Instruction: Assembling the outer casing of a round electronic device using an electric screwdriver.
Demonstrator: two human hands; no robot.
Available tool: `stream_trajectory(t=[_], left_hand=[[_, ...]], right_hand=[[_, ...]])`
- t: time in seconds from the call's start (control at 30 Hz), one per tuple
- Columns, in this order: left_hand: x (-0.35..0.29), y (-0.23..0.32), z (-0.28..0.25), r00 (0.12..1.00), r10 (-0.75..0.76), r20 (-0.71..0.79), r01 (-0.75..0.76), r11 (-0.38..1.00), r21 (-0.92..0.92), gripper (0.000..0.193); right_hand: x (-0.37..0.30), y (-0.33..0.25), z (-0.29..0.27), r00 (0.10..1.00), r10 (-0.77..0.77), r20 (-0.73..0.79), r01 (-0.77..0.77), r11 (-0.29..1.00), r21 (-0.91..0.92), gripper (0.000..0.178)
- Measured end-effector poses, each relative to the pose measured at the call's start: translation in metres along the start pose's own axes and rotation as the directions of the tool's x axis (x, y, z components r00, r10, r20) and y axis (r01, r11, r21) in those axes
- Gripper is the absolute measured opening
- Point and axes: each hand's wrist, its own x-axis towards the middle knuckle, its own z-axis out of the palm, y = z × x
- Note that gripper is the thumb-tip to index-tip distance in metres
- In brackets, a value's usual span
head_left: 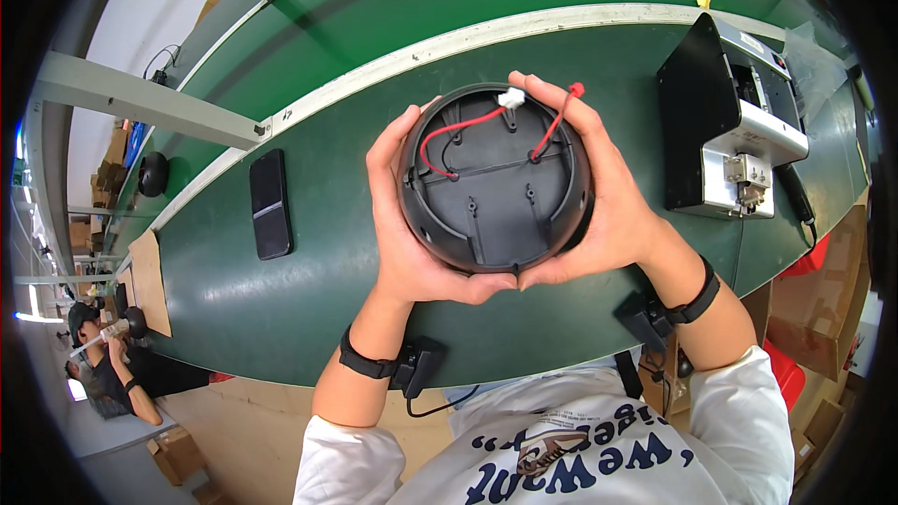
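Between my two hands is a round black plastic housing (496, 182), its open side facing up. My left hand (398, 215) wraps the left wall and my right hand (603, 196) the right wall, with the thumbs meeting at the near rim. Inside the housing are ribs, small screw posts and a dividing line. A red wire (444, 137) curves up from the floor of the housing to a white connector (511, 98) at the far rim. From the right side rises a second red wire (554, 126), ending in a small red connector (577, 90).
A black phone (271, 206) lies left on the green table (332, 318). At the right stands a black and silver machine (734, 131) with a cable. A grey post (150, 98) crosses the left side. Another person (122, 355) is at the far left; cardboard boxes (809, 290) stand lower right.
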Motion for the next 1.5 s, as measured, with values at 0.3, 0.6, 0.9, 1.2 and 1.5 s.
stream_trajectory(t=[0.3, 0.6, 0.9, 1.2, 1.5], left_hand=[[-0.001, 0.001, 0.000, 1.000, 0.000, 0.016, -0.001, 1.000, 0.015, 0.136], [0.000, -0.006, -0.005, 0.998, 0.060, 0.033, -0.062, 0.995, 0.082, 0.138], [0.002, 0.014, 0.016, 0.988, 0.151, 0.014, -0.146, 0.927, 0.346, 0.109], [-0.007, 0.027, 0.032, 0.949, 0.310, 0.059, -0.310, 0.882, 0.354, 0.109], [-0.011, 0.033, 0.037, 0.905, -0.104, 0.413, -0.118, 0.871, 0.477, 0.066]], right_hand=[[0.003, -0.003, -0.003, 0.999, -0.031, -0.024, 0.031, 0.999, 0.024, 0.119], [0.006, -0.003, -0.003, 1.000, 0.000, 0.010, 0.000, 1.000, -0.021, 0.126], [0.004, -0.013, -0.011, 0.967, 0.223, 0.127, -0.216, 0.974, -0.067, 0.141], [-0.011, -0.083, -0.011, 0.991, 0.134, -0.014, -0.131, 0.937, -0.323, 0.118], [-0.184, -0.218, -0.121, 0.698, 0.357, -0.620, -0.087, 0.902, 0.422, 0.134]])
